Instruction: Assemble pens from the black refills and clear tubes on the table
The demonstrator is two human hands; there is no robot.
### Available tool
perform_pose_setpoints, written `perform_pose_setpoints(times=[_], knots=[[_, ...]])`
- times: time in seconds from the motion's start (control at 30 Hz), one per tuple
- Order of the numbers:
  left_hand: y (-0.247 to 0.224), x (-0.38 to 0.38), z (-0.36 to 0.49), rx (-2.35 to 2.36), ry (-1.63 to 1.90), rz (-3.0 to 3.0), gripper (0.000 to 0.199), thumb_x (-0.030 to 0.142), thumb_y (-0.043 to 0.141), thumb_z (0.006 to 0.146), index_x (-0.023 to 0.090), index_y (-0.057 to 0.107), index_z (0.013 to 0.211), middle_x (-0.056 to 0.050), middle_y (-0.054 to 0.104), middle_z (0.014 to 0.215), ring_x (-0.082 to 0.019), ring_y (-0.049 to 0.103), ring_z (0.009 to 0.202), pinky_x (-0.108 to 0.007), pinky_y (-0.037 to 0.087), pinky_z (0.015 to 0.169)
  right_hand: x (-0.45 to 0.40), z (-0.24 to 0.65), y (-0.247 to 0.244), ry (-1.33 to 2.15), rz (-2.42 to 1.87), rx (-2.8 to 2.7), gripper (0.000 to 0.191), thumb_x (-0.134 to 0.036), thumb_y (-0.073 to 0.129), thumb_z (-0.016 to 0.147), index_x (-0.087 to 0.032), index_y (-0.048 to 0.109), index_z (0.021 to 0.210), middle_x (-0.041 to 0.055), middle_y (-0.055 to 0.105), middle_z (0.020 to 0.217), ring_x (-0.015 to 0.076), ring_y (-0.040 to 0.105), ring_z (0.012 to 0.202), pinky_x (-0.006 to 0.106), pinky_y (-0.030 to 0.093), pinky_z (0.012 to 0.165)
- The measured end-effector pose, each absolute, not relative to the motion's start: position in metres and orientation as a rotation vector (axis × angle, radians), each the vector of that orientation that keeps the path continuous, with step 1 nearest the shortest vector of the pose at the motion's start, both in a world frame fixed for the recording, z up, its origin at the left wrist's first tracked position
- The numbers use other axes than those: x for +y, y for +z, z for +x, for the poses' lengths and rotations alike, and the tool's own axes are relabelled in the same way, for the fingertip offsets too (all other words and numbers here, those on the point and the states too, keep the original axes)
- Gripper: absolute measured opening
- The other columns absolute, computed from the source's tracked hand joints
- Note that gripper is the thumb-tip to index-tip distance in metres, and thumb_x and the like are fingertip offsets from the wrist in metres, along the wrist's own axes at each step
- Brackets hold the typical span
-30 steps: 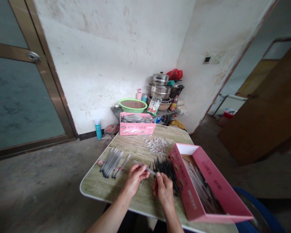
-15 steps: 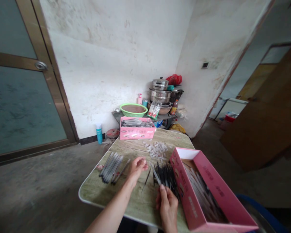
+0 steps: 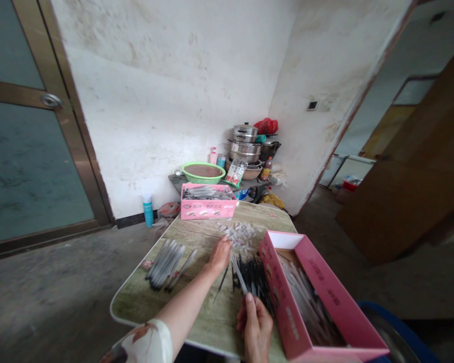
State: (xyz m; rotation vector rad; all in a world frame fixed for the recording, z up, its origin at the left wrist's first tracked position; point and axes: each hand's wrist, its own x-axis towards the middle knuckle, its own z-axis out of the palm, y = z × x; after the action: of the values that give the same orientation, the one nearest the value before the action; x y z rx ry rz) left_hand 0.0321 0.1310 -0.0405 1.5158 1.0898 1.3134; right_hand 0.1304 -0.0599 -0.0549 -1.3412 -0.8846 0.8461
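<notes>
My right hand (image 3: 255, 325) grips a slim grey translucent tube (image 3: 239, 275) between thumb and fingers, its far end pointing up and left. My left hand (image 3: 220, 253) reaches to the near left edge of a pile of small whitish pieces (image 3: 242, 233). Its fingers are curled together, and whatever they may hold is hidden. Beside the tube lies a heap of thin black sticks (image 3: 253, 272), with one black stick (image 3: 221, 283) apart on its left. A row of grey tubes with dark ends (image 3: 164, 264) lies at the table's left, one tube (image 3: 181, 271) slightly apart.
A long pink box (image 3: 287, 307) holding more pale tubes stands at the right of the table (image 3: 196, 322). Another pink box (image 3: 208, 207), filled with tubes, stands at the far edge. Behind are a green basin (image 3: 202, 176) and stacked steel pots (image 3: 245, 146).
My left hand has moved forward to the whitish pieces, its fingers now turned down. My right hand still holds the tube in nearly the same place. The view has shifted slightly.
</notes>
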Motion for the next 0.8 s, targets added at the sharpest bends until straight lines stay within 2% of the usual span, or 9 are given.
perform_pose_setpoints(times=[0.2, 0.33, 0.43, 0.53, 0.67, 0.8], knots=[[-0.042, 0.107, 0.016, 1.111, 1.304, 1.663, 0.013, 0.008, 0.065, 0.061, 0.021, 0.061, 0.059, -0.004, 0.061, 0.076, -0.025, 0.054, 0.088, -0.034, 0.036, 0.088, -0.059, 0.130, -0.056, 0.850, -1.337, -0.872, 0.041, -0.052, 0.051, 0.087, -0.018, 0.053, 0.064, -0.0042, 0.049, 0.047, 0.0104, 0.044, 0.040, 0.020, 0.031, 0.039], [-0.037, 0.085, -0.002, 1.113, 1.315, 1.545, 0.004, 0.019, 0.066, 0.069, 0.021, 0.066, 0.072, -0.003, 0.063, 0.070, -0.020, 0.056, 0.072, -0.029, 0.041, 0.074, -0.061, 0.130, -0.054, 0.850, -1.354, -0.886, 0.044, -0.055, 0.050, 0.086, -0.019, 0.051, 0.061, -0.0040, 0.048, 0.046, 0.0107, 0.043, 0.039, 0.021, 0.030, 0.038], [-0.033, 0.070, -0.016, 1.012, 1.338, 1.210, 0.018, 0.032, 0.069, 0.071, 0.018, 0.069, 0.082, -0.002, 0.063, 0.068, -0.015, 0.055, 0.060, -0.025, 0.042, 0.061, -0.062, 0.130, -0.051, 0.856, -1.349, -0.918, 0.045, -0.055, 0.051, 0.086, -0.019, 0.050, 0.058, -0.0041, 0.047, 0.045, 0.0103, 0.042, 0.039, 0.020, 0.030, 0.038], [-0.030, 0.059, -0.025, 0.881, 1.402, 0.975, 0.030, 0.038, 0.071, 0.070, 0.016, 0.070, 0.091, -0.003, 0.065, 0.077, -0.013, 0.056, 0.064, -0.023, 0.042, 0.062, -0.063, 0.130, -0.049, 0.866, -1.338, -0.954, 0.045, -0.054, 0.052, 0.086, -0.019, 0.050, 0.058, -0.0043, 0.047, 0.047, 0.0100, 0.042, 0.041, 0.020, 0.030, 0.041], [-0.025, 0.051, -0.028, 0.822, 1.420, 0.870, 0.032, 0.038, 0.074, 0.068, 0.015, 0.072, 0.090, -0.004, 0.065, 0.080, -0.011, 0.054, 0.065, -0.021, 0.042, 0.062, -0.064, 0.130, -0.049, 0.844, -1.352, -1.001, 0.046, -0.054, 0.053, 0.085, -0.019, 0.049, 0.056, -0.0048, 0.044, 0.046, 0.0097, 0.040, 0.042, 0.020, 0.030, 0.042], [-0.021, 0.048, -0.027, 0.800, 1.389, 0.898, 0.033, 0.039, 0.074, 0.069, 0.015, 0.072, 0.090, -0.002, 0.062, 0.070, -0.010, 0.052, 0.062, -0.020, 0.040, 0.060, -0.065, 0.130, -0.049, 0.840, -1.368, -1.017, 0.046, -0.054, 0.054, 0.084, -0.019, 0.049, 0.055, -0.0048, 0.044, 0.045, 0.0101, 0.040, 0.042, 0.020, 0.030, 0.042]])
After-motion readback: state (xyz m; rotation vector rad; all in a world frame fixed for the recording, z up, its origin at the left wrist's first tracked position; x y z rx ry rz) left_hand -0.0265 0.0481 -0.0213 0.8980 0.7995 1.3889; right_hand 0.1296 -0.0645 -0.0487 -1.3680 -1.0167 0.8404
